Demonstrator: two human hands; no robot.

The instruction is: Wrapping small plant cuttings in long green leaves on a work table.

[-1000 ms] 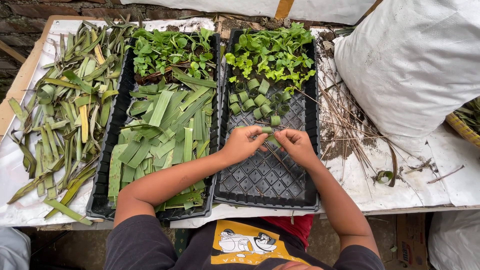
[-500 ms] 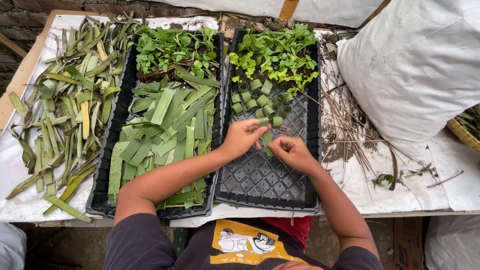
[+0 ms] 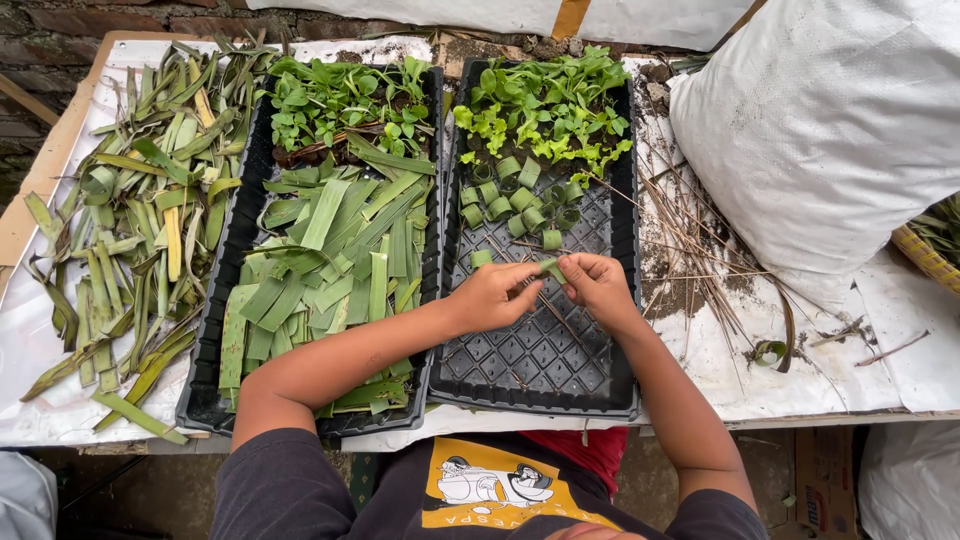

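My left hand (image 3: 497, 295) and my right hand (image 3: 597, 286) meet over a black grid tray (image 3: 540, 365), both pinching a small green leaf strip (image 3: 551, 268) between their fingertips. Just beyond the hands, several rolled green leaf rings (image 3: 518, 205) stand in the tray's cells. Green seedlings (image 3: 545, 105) fill the tray's far end. A second black tray (image 3: 205, 400) to the left holds flat cut leaf strips (image 3: 335, 255) and more seedlings (image 3: 345, 100) at the back.
A heap of long leaf offcuts (image 3: 130, 210) lies on the white sheet at far left. A large white sack (image 3: 830, 130) sits at right, with dry twigs (image 3: 700, 260) and soil beside the tray. A woven basket edge (image 3: 925, 255) shows at far right.
Both hands have stayed together over the grid tray, working the leaf strip; they shifted slightly toward me and the strip is now pinched between the fingertips.
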